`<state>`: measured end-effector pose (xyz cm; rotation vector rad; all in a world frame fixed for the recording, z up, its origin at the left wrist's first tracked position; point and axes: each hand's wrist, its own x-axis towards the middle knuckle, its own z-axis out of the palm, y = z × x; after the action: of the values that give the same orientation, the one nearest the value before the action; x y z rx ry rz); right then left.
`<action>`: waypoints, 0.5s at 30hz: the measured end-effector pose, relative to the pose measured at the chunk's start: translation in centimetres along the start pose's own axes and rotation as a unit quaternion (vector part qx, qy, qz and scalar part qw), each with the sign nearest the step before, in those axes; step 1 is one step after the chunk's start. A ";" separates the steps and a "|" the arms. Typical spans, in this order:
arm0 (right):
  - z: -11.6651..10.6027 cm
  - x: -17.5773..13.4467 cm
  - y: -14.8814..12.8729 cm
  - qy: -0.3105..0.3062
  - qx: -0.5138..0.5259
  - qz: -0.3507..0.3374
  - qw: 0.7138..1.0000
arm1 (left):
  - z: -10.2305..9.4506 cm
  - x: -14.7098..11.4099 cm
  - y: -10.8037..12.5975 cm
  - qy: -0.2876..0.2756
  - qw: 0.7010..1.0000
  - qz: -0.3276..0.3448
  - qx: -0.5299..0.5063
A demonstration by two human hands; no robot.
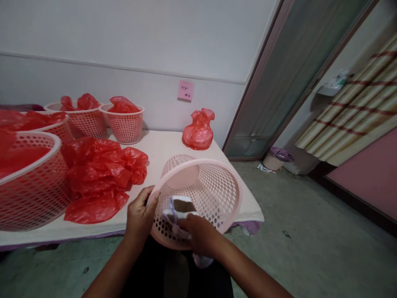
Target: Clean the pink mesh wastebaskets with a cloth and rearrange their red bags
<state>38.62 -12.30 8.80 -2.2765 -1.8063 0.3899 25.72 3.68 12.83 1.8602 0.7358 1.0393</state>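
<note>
A pink perforated plastic basket [218, 182] lies tipped on its side at the table's front edge, its mouth facing me. My left hand [141, 213] is closed round the left part of its rim. Inside the mouth, my right hand [198, 231] grips a folded cloth [182, 205] with brown and white stripes and a pale purple edge. The cloth is against or close to the basket's lower inner wall; I cannot tell if they touch. Part of the cloth hangs below my right hand. The fingertips of my right hand are partly hidden by the cloth.
Crumpled red plastic bags [105, 174] lie left of the basket. Several pink baskets lined with red bags, one a small basket [125, 124], stand further left. A tied red bag [198, 132] sits near the wall under a pink note [185, 90]. A waste bin [274, 159] stands on the floor.
</note>
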 end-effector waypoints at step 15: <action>3.4 -1.6 -1.9 0.242 -0.160 -0.068 0.955 | 0.6 0.5 1.2 0.050 0.995 -0.051 -0.077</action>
<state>35.39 -13.43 6.31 -2.1583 -1.8345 -0.4813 26.63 3.27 13.92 1.6334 0.7785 1.0971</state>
